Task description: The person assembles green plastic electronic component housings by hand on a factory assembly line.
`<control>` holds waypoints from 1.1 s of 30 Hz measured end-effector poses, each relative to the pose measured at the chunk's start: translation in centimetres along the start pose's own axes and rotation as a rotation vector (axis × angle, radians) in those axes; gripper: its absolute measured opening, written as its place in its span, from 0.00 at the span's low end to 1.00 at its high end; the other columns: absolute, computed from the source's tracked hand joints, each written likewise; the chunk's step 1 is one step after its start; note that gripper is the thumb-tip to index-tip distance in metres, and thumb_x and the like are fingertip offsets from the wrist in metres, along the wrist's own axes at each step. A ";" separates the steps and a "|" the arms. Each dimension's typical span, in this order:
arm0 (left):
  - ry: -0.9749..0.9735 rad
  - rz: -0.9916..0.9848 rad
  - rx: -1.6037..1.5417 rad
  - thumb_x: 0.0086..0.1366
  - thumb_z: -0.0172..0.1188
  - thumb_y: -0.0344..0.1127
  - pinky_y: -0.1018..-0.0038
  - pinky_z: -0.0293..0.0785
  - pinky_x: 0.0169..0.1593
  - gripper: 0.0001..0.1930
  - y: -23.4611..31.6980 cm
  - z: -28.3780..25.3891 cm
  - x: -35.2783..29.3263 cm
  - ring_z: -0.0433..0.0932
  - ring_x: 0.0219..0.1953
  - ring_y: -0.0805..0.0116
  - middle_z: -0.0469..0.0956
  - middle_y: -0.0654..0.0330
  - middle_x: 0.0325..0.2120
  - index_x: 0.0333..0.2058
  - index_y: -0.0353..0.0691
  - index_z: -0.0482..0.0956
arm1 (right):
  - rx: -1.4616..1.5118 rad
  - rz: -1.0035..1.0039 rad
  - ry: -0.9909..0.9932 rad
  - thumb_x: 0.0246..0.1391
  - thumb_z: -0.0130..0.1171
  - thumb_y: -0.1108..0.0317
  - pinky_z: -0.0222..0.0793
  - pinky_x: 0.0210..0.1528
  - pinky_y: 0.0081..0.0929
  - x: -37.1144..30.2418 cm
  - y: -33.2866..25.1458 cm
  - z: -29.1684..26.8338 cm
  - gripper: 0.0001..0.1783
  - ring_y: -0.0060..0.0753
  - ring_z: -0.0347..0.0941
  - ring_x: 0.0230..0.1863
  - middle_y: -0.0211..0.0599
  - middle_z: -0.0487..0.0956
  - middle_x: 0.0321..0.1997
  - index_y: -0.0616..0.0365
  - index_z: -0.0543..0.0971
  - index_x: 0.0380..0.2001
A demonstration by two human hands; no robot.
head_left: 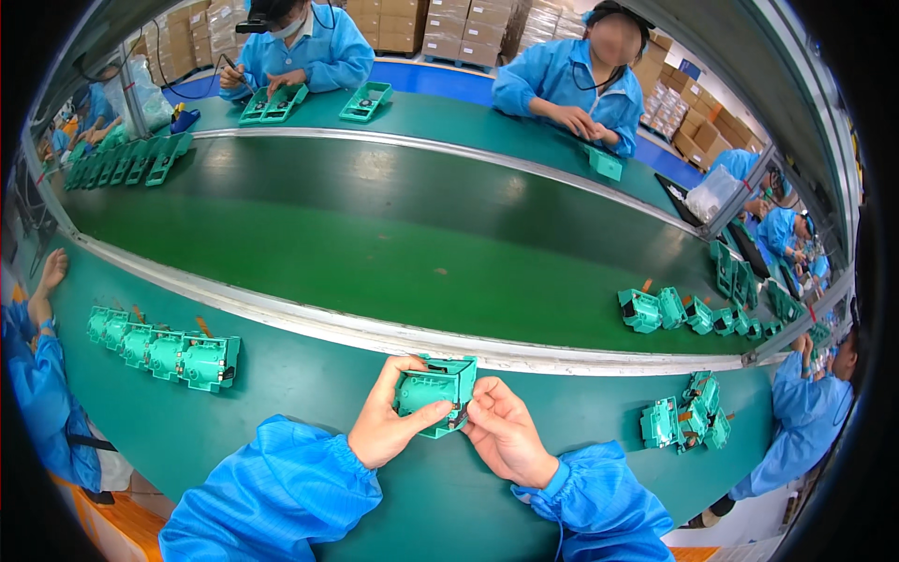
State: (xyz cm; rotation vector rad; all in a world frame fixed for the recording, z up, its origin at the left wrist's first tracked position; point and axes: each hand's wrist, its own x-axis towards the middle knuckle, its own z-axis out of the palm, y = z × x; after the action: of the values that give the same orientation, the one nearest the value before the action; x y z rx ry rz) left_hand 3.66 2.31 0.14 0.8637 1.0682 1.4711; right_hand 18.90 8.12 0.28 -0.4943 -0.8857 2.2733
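Note:
Above the near worktable I hold a green plastic housing [433,395], box-shaped with a rounded hollow body. My left hand [389,419] is closed around its left side, thumb across the front and fingers behind the top. At the housing's right edge, my right hand [507,433] is closed in a pinch beside a small dark part [458,417]. What those right fingertips hold, if anything, is hidden by the fingers. The housing is slightly tilted and clear of the other housings.
A row of green housings [167,352] stands at left, and a small cluster [688,419] lies at right. Beyond the metal rail [309,321] runs a green conveyor belt [412,253] carrying more housings [641,310]. Co-workers in blue sit across and at both sides.

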 end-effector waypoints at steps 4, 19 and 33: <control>-0.046 0.266 0.661 0.46 0.66 0.38 0.68 0.52 0.57 0.33 0.7 -1.1 -0.1 0.54 0.56 0.59 0.54 0.49 0.51 0.50 0.40 0.59 | 0.020 0.015 -0.023 0.55 0.44 0.73 0.64 0.42 0.24 -0.1 0.0 0.0 0.05 0.24 0.68 0.40 0.32 0.72 0.37 0.54 0.63 0.36; 0.310 0.125 1.816 0.35 0.70 0.43 0.54 0.55 0.51 0.38 7.2 -8.6 -5.0 0.60 0.48 0.48 0.64 0.59 0.45 0.48 0.45 0.64 | -0.390 -0.072 0.128 0.51 0.51 0.75 0.66 0.39 0.23 -0.2 0.6 0.4 0.05 0.29 0.71 0.37 0.40 0.73 0.36 0.60 0.67 0.32; -0.115 0.279 0.720 0.35 0.72 0.40 0.63 0.61 0.54 0.41 7.7 -2.5 -5.9 0.60 0.54 0.51 0.64 0.51 0.48 0.50 0.38 0.63 | -0.303 -0.035 -0.194 0.48 0.52 0.79 0.59 0.52 0.30 -3.5 0.8 6.3 0.21 0.31 0.62 0.52 0.41 0.67 0.49 0.65 0.63 0.48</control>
State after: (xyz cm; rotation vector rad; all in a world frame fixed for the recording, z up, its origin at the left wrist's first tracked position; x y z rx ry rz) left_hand -0.27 -4.08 6.73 1.6349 1.4588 1.2321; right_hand 17.70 2.41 4.53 -0.3886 -1.3368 2.1915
